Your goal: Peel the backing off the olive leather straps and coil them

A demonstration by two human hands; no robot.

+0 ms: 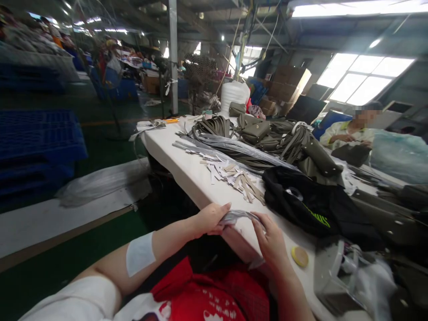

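My left hand (210, 219) and my right hand (271, 243) both pinch a grey strap wrapped in clear plastic (239, 216), held just off the near edge of the white table (190, 171). The left hand grips its left end, thumb on top. The right hand's fingers curl over its right end. A white patch sits on my left forearm. On the table just beyond lie a scatter of small paper strips (234, 174) and a black garment (310, 205).
Piles of olive-grey straps (214, 127) and olive bags (256, 130) cover the far table. A round yellow object (300, 256) lies near my right hand. Another person (351, 133) sits at the far right. Blue pallets (36, 142) stand on the green floor at left.
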